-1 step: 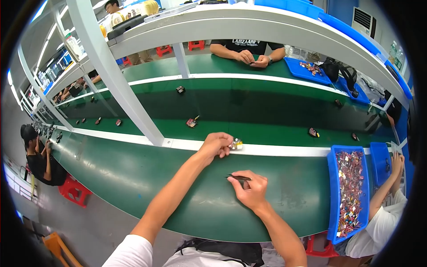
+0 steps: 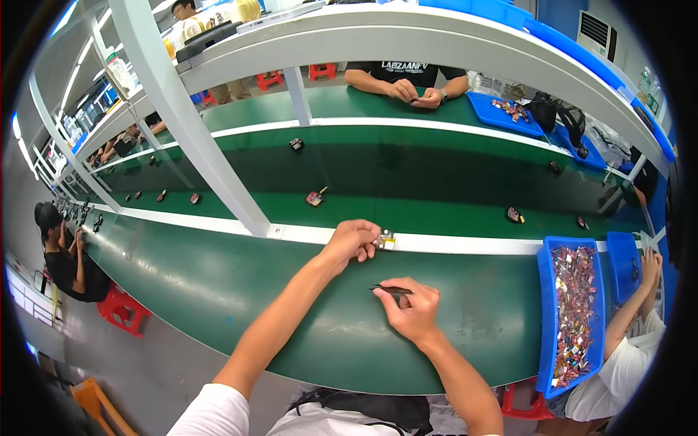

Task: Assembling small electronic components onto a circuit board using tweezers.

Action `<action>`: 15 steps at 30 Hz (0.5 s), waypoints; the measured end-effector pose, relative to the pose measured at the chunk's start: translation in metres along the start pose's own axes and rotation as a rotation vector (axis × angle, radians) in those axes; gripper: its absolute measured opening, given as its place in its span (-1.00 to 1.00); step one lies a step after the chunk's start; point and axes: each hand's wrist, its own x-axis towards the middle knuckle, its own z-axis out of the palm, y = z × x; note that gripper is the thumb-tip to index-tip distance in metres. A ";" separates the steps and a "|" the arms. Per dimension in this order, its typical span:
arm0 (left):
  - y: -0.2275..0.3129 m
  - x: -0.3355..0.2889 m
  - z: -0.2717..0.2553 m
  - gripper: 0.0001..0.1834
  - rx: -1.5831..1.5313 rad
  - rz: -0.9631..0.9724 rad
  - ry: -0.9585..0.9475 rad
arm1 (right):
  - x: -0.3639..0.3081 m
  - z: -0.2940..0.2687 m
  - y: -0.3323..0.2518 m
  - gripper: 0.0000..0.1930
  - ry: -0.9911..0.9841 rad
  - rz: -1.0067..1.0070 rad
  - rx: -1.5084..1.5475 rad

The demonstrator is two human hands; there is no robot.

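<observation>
My left hand [image 2: 352, 241] reaches out to the white rail along the far edge of the worktop. Its fingers are closed on the side of a small electronic part [image 2: 387, 240] with silvery, white and yellow areas, held over the rail. Nearer to me, above the green worktop [image 2: 320, 320], my right hand [image 2: 414, 311] grips a pair of dark tweezers [image 2: 392, 289], whose thin tip points left. The tweezers and the part are apart.
At the right stands a blue bin [image 2: 542, 320] full of small reddish parts; a co-worker's hands [image 2: 649, 265] are beyond it. Small assemblies, one of them red and black [image 2: 315, 196], lie on the green belt [image 2: 407, 207] past the rail. A slanting white post [image 2: 196, 123] rises at left.
</observation>
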 end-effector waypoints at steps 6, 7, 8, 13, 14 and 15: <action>-0.008 -0.066 -0.003 -0.76 0.008 -0.001 0.022 | 0.001 0.003 -0.007 -0.89 -0.030 0.253 0.239; -0.009 -0.074 -0.003 -0.76 0.008 0.033 0.035 | 0.001 0.005 -0.004 -0.90 -0.028 0.315 0.321; -0.011 -0.079 -0.003 -0.76 0.001 0.026 0.048 | 0.002 0.004 -0.005 -0.90 -0.043 0.374 0.376; -0.019 -0.089 -0.001 -0.79 -0.037 0.033 0.043 | 0.002 0.002 0.001 -0.88 -0.045 0.495 0.488; -0.022 -0.089 -0.002 -0.80 -0.042 0.047 0.034 | 0.001 0.003 0.001 -0.88 -0.041 0.505 0.509; -0.024 -0.089 -0.003 -0.80 -0.047 0.061 0.024 | 0.002 0.004 0.001 -0.89 -0.037 0.516 0.529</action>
